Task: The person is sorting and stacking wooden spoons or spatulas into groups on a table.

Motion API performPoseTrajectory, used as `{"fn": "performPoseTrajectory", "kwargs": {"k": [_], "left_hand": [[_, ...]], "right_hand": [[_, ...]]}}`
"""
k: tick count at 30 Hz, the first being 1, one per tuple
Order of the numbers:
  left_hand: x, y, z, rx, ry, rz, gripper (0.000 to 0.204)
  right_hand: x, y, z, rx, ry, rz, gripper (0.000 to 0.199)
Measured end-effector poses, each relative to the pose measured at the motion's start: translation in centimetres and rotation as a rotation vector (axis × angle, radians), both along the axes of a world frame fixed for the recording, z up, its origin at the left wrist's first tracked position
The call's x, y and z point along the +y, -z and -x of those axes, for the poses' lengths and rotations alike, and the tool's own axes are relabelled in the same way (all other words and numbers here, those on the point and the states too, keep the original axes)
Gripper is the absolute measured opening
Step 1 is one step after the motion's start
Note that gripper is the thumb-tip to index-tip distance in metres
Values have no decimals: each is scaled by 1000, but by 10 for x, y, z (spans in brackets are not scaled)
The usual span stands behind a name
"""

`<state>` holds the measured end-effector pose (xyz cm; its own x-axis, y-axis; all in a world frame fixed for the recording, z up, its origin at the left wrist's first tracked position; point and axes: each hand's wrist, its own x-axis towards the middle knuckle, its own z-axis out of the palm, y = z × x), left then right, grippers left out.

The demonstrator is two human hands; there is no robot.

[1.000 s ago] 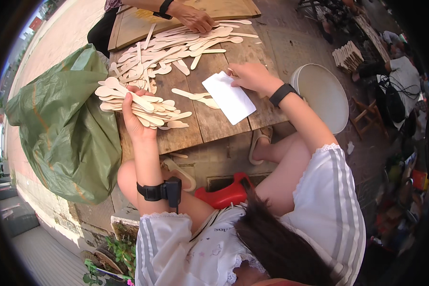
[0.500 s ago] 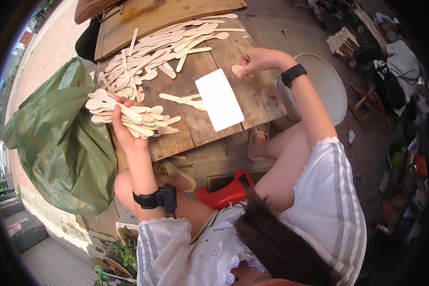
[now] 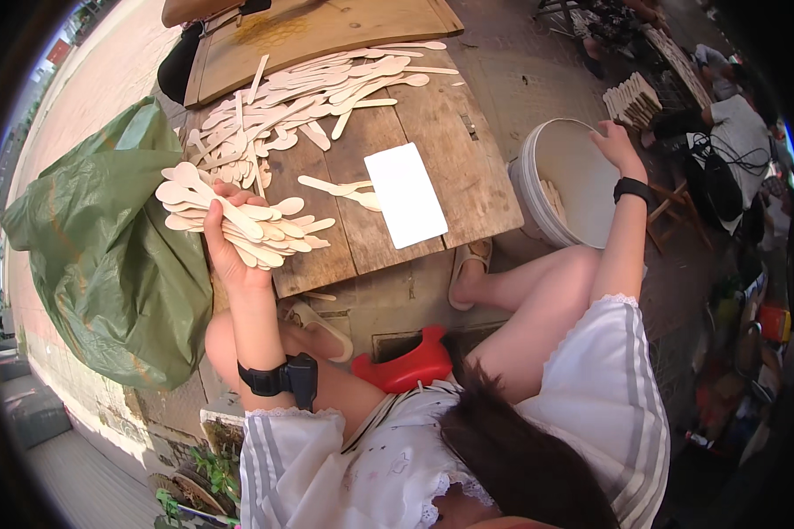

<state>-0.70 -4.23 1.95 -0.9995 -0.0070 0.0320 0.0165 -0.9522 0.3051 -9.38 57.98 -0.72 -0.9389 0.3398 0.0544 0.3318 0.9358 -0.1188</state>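
My left hand [image 3: 235,257] grips a fanned bundle of pale wooden spoons [image 3: 185,196] over the table's left edge. On the far right, my right hand [image 3: 617,148] is over the rim of a white bucket [image 3: 531,163]. Its fingers look stretched out, and no spoon shows in them. Several wooden pieces [image 3: 552,199] lie inside the bucket. A blank white card [image 3: 406,196] rests on the wooden table [image 3: 463,189]. Beside it lie loose wooden utensils [image 3: 331,185], one partly under its edge. Farther back spreads a large heap of wooden spoons and sticks [image 3: 300,97].
A green plastic sack [image 3: 106,256] slumps against the table's left side. A wooden board [image 3: 318,35] covers the table's far end. Between my legs is a red plastic seat [image 3: 406,363]. Stacked wooden pieces [image 3: 632,99] and a folding wooden stool [image 3: 675,207] stand beyond the bucket.
My right hand has moved right from beside the card to the bucket, and the wooden spoon it held no longer shows in it. My left hand keeps its bundle almost in place.
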Motion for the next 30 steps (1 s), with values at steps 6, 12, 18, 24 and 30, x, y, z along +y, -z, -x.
{"fn": "performPoseTrajectory", "kwargs": {"k": [6, 12, 18, 24, 30], "left_hand": [[-24, 1, -6, -8, -135, 64, 21], [-25, 4, 3, -3, -122, 21, 20], [-33, -6, -3, 46, -127, -28, 24], [-40, -9, -6, 116, -72, -55, 26], [-35, -11, -5, 71, -96, -32, 24]], "right_hand": [[-293, -68, 20, 285, -645, 347, 36], [-411, -12, -19, -75, -1081, 15, 39], [-412, 15, -19, 108, -1135, -142, 26], [-427, 13, -17, 139, -1201, -194, 12], [-430, 6, -1, 350, -1214, -6, 8]]}}
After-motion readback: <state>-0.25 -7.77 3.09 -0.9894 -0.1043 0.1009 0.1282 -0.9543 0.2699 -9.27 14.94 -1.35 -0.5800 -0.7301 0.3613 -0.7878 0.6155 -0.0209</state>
